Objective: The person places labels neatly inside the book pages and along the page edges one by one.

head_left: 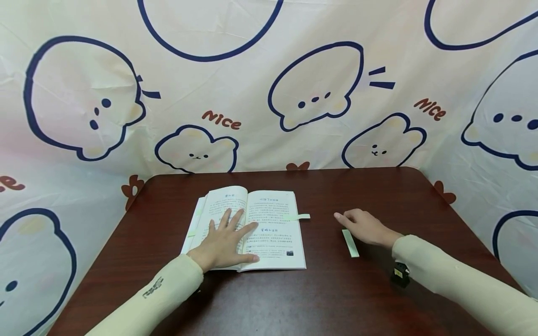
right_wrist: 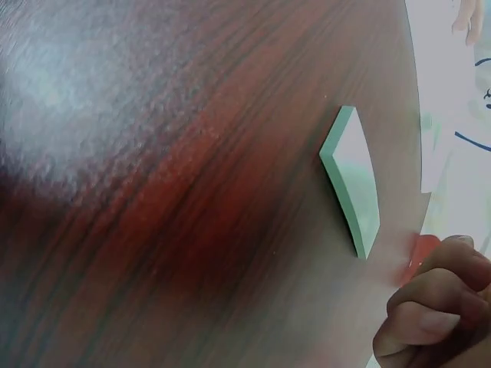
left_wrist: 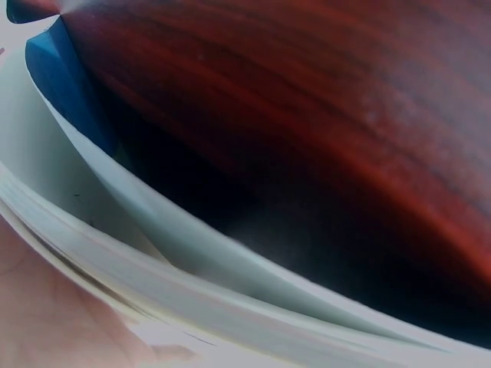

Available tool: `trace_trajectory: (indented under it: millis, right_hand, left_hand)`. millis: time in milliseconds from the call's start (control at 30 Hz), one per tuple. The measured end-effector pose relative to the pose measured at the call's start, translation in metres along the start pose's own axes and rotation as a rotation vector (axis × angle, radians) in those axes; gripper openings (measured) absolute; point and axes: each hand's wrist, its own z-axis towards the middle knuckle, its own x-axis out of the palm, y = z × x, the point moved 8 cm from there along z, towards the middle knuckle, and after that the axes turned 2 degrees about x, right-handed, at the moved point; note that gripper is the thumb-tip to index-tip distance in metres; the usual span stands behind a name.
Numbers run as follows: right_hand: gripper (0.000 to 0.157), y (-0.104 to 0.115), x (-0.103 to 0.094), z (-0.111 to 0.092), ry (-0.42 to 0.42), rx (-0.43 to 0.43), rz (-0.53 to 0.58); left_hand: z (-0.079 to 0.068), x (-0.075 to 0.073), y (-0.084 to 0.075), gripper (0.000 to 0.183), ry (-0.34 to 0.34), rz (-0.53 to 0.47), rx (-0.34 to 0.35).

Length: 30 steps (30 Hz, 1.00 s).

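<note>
An open book (head_left: 273, 252) lies on the table with its printed pages facing up. My left hand (head_left: 222, 242) rests on it, fingers spread across the left page and the thumb reaching past the fold. A pale green sticky tab (head_left: 303, 216) juts out from the right page's outer edge; another light green tab (head_left: 192, 233) shows at the left edge. To the right of the book, a small pad of green sticky notes (head_left: 350, 243) lies on the wood. My right hand (head_left: 370, 227) is just above and right of that pad, fingers loosely bent, with nothing seen in them.
The dark red-brown table (head_left: 269, 308) has rounded far corners. A pale cloth with cartoon drawings (head_left: 252, 102) hangs behind it and along both sides. A small black device (head_left: 400, 274) sits under my right sleeve cuff.
</note>
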Motion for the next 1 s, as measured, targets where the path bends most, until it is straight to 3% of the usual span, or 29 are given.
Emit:
trace_trajectory:
  millis: [233,433,533,833,1000]
  right_hand:
    - [0.052,0.005,0.001,0.001,0.01,-0.002,-0.004]
    - [0.021,0.008,0.004,-0.001,0.021,-0.008,0.057]
    - [0.014,0.012,0.006,-0.002,0.022,-0.028,0.099]
    - [0.013,0.021,0.012,-0.004,0.073,-0.118,0.233]
    - [0.011,0.027,0.008,-0.005,0.032,-0.139,0.22]
  left_hand:
    - [-0.001,-0.001,0.0,0.09,0.005,-0.008,0.005]
    - [0.0,0.0,-0.001,0.09,0.011,-0.014,0.005]
    - [0.0,0.0,-0.001,0.089,0.011,-0.017,0.006]
    - [-0.001,0.0,-0.001,0.09,0.007,-0.017,0.007]
    - [0.0,-0.001,-0.002,0.089,0.002,-0.009,0.008]
